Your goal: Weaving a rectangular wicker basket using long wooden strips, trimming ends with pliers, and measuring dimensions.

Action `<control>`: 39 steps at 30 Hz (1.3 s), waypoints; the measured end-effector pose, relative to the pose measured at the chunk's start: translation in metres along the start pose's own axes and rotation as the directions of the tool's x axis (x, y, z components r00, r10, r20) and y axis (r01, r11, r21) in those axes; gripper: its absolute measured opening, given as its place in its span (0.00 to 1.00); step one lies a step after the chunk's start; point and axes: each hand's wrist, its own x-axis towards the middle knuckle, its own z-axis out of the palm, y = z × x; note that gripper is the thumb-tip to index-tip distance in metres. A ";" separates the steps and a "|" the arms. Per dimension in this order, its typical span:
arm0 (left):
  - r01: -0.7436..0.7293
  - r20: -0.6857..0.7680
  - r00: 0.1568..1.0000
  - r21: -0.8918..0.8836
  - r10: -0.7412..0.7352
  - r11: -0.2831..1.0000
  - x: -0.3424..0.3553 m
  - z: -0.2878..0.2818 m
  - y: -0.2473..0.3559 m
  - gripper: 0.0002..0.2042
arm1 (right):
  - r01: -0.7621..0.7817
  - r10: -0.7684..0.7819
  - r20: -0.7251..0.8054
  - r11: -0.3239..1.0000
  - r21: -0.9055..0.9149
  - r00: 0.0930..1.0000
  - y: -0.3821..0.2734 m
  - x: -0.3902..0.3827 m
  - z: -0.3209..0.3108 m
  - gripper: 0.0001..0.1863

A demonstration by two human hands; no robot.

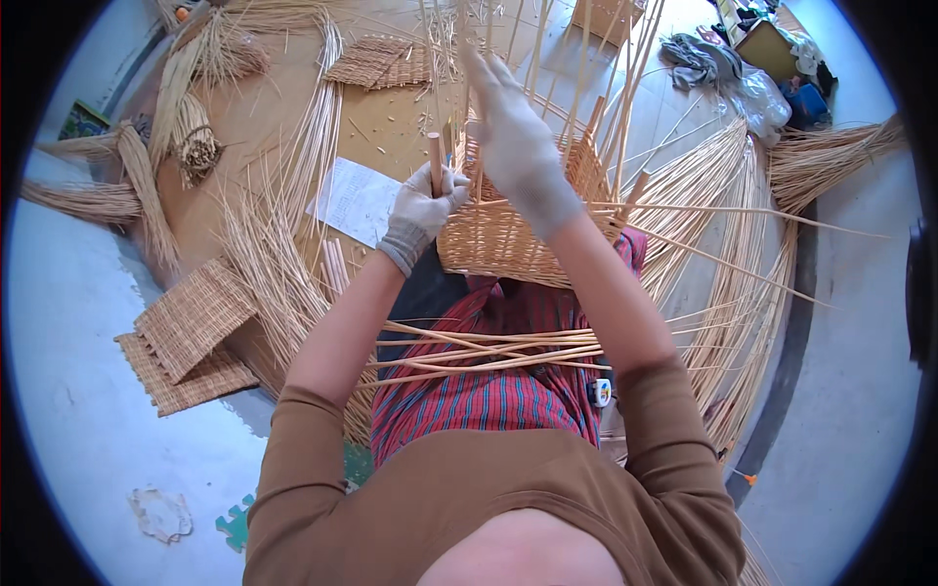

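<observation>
Long, pale cane bundles (728,195) strew the brown floor (269,107). At the worker's knees, a golden woven-wicker basket (503,244) extends tall stakes (537,49) upward and away, long axis unclear, tightly woven, with 3 wooden posts. The grey-gloved left hand (426,207) grips 1 post (436,156); the grey-gloved right hand (520,142) stretches flat, its hold unclear.

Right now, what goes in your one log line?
Left hand: gloved, at corner post | Right hand: gloved, fingers extended | Basket: sides partly woven
</observation>
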 end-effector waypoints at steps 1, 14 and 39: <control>-0.035 -0.036 0.999 -0.035 0.034 0.999 0.002 -0.002 -0.009 0.10 | -0.043 0.047 0.049 0.995 -0.090 0.998 -0.001 0.014 0.011 0.43; -0.126 -0.115 0.984 0.094 0.137 0.988 0.012 0.001 -0.006 0.13 | -0.066 0.519 -0.265 0.533 0.843 0.813 0.061 -0.126 -0.008 0.14; 0.153 0.099 0.964 0.551 -0.246 0.821 0.000 0.072 0.042 0.16 | -0.357 0.641 -0.178 0.611 0.707 0.746 0.065 -0.127 -0.107 0.13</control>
